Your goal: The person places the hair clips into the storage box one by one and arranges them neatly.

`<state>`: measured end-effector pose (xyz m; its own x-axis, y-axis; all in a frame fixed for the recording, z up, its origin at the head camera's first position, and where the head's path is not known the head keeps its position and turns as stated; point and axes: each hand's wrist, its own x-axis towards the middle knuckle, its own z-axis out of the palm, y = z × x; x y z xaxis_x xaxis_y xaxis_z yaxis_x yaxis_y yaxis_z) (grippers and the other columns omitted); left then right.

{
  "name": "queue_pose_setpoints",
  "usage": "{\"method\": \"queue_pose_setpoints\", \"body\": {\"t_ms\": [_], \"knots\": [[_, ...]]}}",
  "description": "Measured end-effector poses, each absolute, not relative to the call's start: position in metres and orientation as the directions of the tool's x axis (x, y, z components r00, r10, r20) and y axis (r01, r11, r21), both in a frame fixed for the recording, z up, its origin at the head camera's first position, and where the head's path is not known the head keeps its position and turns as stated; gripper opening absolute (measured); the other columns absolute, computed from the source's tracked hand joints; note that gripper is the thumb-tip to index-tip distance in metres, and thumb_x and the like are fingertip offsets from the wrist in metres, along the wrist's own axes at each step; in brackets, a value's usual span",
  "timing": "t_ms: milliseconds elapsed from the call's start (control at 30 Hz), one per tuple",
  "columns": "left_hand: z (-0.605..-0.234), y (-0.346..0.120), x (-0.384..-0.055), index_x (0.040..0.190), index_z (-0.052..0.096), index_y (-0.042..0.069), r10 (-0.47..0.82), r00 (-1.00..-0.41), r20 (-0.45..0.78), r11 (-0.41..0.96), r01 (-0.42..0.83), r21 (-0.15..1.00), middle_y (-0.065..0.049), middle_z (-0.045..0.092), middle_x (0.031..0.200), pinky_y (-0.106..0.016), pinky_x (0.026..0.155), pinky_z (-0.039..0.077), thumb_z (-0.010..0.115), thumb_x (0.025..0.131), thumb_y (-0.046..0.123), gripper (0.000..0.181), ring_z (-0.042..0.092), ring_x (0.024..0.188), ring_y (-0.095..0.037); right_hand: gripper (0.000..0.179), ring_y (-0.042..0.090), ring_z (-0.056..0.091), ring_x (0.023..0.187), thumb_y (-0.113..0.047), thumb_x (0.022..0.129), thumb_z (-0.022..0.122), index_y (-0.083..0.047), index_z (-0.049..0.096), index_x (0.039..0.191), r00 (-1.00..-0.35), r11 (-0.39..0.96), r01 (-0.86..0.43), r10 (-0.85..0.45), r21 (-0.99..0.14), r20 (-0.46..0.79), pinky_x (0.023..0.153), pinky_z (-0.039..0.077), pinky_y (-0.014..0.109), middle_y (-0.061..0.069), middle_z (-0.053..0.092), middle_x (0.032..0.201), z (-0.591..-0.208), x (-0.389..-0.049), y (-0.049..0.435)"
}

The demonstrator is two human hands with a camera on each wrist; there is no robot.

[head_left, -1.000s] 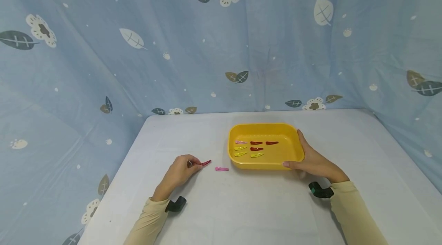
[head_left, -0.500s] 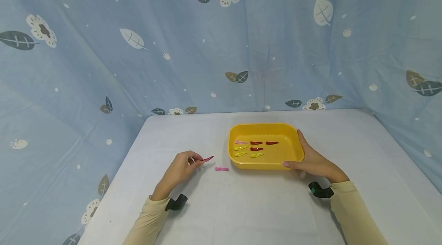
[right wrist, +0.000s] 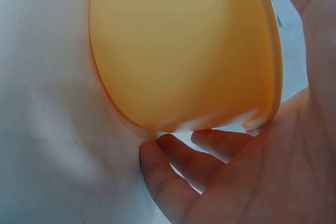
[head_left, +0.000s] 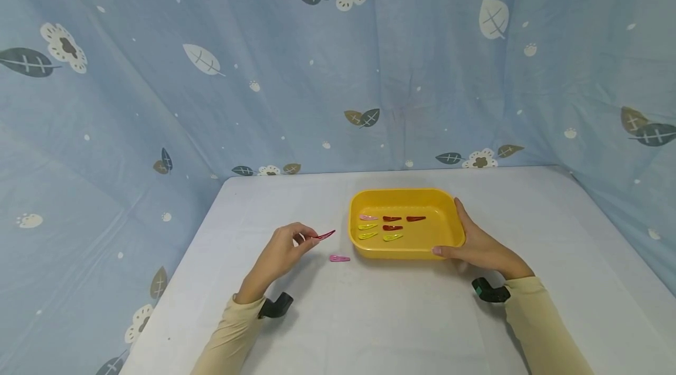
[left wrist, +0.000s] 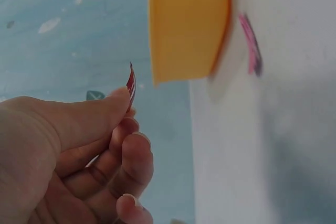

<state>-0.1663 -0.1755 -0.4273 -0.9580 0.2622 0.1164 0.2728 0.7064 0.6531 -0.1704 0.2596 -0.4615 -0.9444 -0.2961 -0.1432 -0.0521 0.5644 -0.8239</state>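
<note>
Between thumb and fingers, my left hand [head_left: 283,253] pinches a dark red snap hair clip [head_left: 327,235], raised over the table left of the tray. Its narrow tip points up and away from the fingers in the left wrist view. A pink hair clip [head_left: 340,258] lies on the table just right of and below that hand. My right hand [head_left: 483,253] grips the right front corner of a yellow tray [head_left: 396,254], thumb on the front rim and fingers along the right side. Several clips lie in rows inside: pink [head_left: 368,218], red [head_left: 392,227] and yellow [head_left: 393,237].
A white cloth [head_left: 369,316] covers the table. Behind and left of it hangs a blue curtain [head_left: 296,87] with leaf and flower prints. Dark camera mounts sit on both wrists, at the cuffs of the beige sleeves [head_left: 544,328].
My left hand has lifted the red hair clip and carried it up and rightward toward the tray. The right hand, the tray and the other clips have stayed in place.
</note>
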Motion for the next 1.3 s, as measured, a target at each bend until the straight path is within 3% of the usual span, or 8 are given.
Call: {"method": "queue_pose_setpoints", "body": {"t_ms": [400, 700, 1067, 1300], "knots": [[-0.411, -0.154, -0.170, 0.103, 0.076, 0.014, 0.293, -0.950, 0.109, 0.675, 0.286, 0.680, 0.003, 0.072, 0.095, -0.022, 0.065, 0.048, 0.077, 0.093, 0.016, 0.010, 0.059, 0.086, -0.015, 0.134, 0.041, 0.042, 0.141, -0.044, 0.086, 0.081, -0.014, -0.026, 0.161, -0.944, 0.568, -0.054, -0.298, -0.822, -0.144, 0.115, 0.031, 0.073, 0.028, 0.016, 0.169, -0.463, -0.171, 0.261], [-0.405, -0.135, -0.175, 0.100, 0.076, 0.012, 0.336, -0.929, 0.154, 0.641, 0.345, 0.685, 0.001, 0.072, 0.093, -0.022, 0.065, 0.046, 0.077, 0.094, 0.016, 0.008, 0.059, 0.084, -0.013, 0.135, 0.039, 0.045, 0.137, -0.045, 0.086, 0.081, -0.013, -0.026, 0.161, -0.944, 0.571, -0.056, -0.297, -0.819, -0.142, 0.114, 0.032, 0.072, 0.028, 0.022, 0.166, -0.463, -0.171, 0.261], [-0.402, -0.111, -0.182, 0.103, 0.076, 0.011, 0.393, -0.901, 0.183, 0.596, 0.401, 0.695, -0.001, 0.073, 0.094, -0.020, 0.063, 0.045, 0.075, 0.095, 0.018, 0.010, 0.060, 0.083, -0.014, 0.135, 0.043, 0.040, 0.142, -0.047, 0.085, 0.080, -0.010, -0.024, 0.162, -0.948, 0.589, -0.053, -0.284, -0.806, -0.146, 0.115, 0.030, 0.074, 0.029, 0.016, 0.168, -0.465, -0.171, 0.260], [-0.402, -0.096, -0.186, 0.106, 0.077, 0.010, 0.414, -0.892, 0.181, 0.582, 0.413, 0.701, -0.001, 0.074, 0.099, -0.020, 0.068, 0.049, 0.074, 0.097, 0.019, 0.013, 0.061, 0.085, -0.014, 0.135, 0.042, 0.041, 0.141, -0.046, 0.085, 0.081, -0.012, -0.025, 0.162, -0.946, 0.585, -0.051, -0.288, -0.810, -0.148, 0.114, 0.031, 0.074, 0.028, 0.017, 0.168, -0.464, -0.172, 0.260]]}}
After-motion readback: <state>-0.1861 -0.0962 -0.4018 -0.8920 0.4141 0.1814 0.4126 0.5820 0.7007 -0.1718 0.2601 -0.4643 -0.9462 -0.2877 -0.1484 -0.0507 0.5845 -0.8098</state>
